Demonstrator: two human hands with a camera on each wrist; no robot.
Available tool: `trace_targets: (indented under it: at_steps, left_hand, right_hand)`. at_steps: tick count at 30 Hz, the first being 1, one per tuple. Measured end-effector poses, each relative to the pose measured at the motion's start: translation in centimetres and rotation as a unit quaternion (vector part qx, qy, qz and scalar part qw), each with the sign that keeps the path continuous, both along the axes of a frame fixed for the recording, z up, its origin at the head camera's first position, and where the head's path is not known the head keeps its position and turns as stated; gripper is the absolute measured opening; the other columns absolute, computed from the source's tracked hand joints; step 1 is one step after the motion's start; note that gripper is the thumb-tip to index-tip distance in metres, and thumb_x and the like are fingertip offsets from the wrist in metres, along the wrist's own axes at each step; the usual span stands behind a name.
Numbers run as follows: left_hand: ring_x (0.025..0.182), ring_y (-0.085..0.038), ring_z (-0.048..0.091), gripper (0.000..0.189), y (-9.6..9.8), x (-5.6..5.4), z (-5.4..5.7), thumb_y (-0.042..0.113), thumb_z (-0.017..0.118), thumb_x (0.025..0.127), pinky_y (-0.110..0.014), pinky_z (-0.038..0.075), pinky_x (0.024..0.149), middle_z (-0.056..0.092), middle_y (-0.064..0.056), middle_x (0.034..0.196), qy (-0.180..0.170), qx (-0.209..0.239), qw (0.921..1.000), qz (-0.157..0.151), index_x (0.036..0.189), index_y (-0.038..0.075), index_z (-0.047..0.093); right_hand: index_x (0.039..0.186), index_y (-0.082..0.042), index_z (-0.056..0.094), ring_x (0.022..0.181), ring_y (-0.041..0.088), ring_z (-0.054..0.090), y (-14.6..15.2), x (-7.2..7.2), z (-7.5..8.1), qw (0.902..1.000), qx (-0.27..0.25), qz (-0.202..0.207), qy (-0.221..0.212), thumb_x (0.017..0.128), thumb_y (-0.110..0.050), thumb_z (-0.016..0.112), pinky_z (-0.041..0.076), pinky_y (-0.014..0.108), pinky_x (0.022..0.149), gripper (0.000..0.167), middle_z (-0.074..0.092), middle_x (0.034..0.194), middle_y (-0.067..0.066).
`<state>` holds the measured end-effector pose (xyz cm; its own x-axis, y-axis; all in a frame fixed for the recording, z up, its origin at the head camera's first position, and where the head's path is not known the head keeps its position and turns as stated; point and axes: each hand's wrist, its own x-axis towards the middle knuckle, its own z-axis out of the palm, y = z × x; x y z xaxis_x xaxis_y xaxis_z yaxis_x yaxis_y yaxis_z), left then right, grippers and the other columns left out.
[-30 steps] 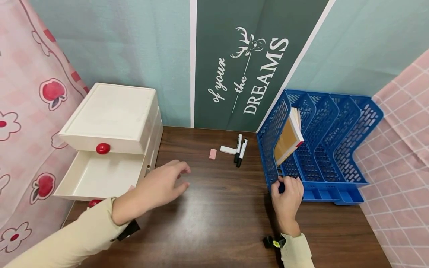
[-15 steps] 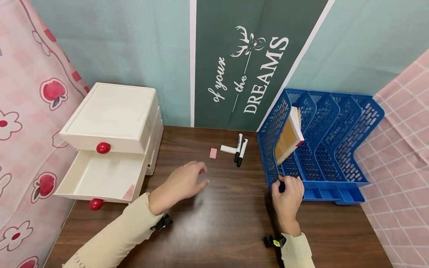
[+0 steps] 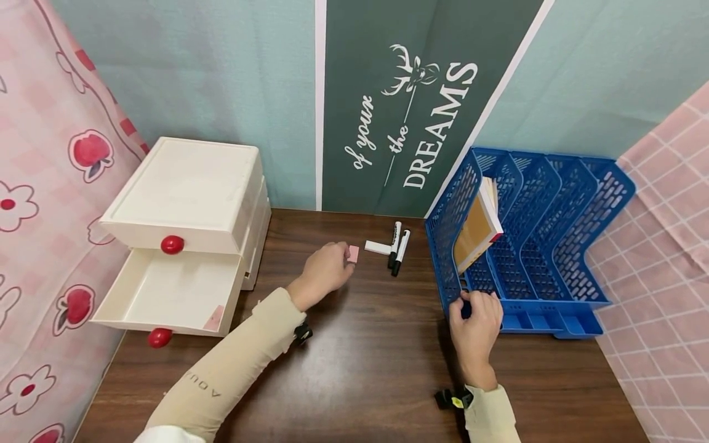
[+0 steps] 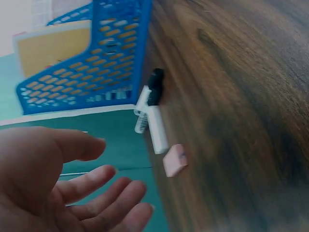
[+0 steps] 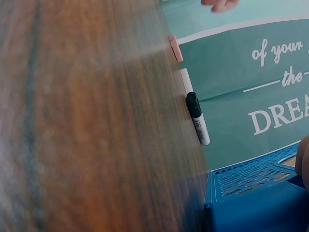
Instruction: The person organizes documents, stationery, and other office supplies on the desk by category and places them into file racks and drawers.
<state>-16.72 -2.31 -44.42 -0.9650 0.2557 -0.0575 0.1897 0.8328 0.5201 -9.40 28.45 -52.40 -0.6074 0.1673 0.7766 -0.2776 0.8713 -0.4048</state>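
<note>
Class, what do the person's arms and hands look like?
Left hand and right hand are bare. The left sleeve is cream with dark lettering, white cloth at its upper end; the right sleeve is cream. The left wrist device is black, the right wrist device black with a yellow patch.

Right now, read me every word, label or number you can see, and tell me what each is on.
"of your": green wall panel.
"the": same panel.
"DREAMS": same panel.
Left sleeve: lettering too unclear to read.
Markers: print too small to read.
Pink block: dark mark, too blurred.
</note>
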Motion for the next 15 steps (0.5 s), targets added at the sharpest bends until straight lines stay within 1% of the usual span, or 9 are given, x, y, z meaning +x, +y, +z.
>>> trace_targets:
  at_steps: [3,7,12,15]
  left_hand:
    - [0.084,-0.024,0.065,0.030,0.9,-0.9,-1.1,0.020,0.069,0.095,-0.043,0.055,0.075,0.066,-0.011,0.104,0.006,-0.003,0.9999,0.012,0.119,0.003,0.066]
    - [0.093,-0.030,0.068,0.036,2.0,-1.9,-2.9,0.022,0.070,0.095,-0.046,0.057,0.079,0.065,-0.014,0.110,0.013,-0.002,0.9994,0.031,0.124,0.003,0.061]
    - [0.104,-0.034,0.064,0.047,3.1,-3.1,-5.1,0.026,0.072,0.095,-0.049,0.057,0.081,0.059,-0.019,0.118,0.007,-0.013,0.9985,0.053,0.131,0.001,0.054]
    - [0.109,-0.034,0.060,0.053,3.4,-3.5,-5.9,0.027,0.072,0.095,-0.047,0.056,0.083,0.055,-0.019,0.122,0.007,-0.033,0.9980,0.054,0.136,0.001,0.052]
  right_hand:
    - [0.083,0.002,0.063,0.085,0.043,0.057,0.0,0.0,0.0,1.0000,-0.001,0.000,-0.002,0.080,0.002,0.060,0.034,0.055,0.110,0.004,0.064,0.081,0.022]
    - [0.083,0.002,0.063,0.086,0.043,0.058,0.0,-0.1,-0.1,1.0000,-0.002,-0.001,-0.006,0.081,0.002,0.060,0.034,0.055,0.111,0.003,0.064,0.081,0.022]
    - [0.083,0.003,0.062,0.085,0.043,0.057,0.1,0.0,-0.1,1.0000,-0.003,-0.001,-0.008,0.082,0.002,0.060,0.034,0.055,0.110,0.003,0.064,0.081,0.022]
    - [0.083,0.004,0.063,0.085,0.043,0.057,0.1,0.0,-0.1,1.0000,-0.003,0.000,-0.007,0.082,0.001,0.060,0.034,0.055,0.110,0.004,0.064,0.081,0.022]
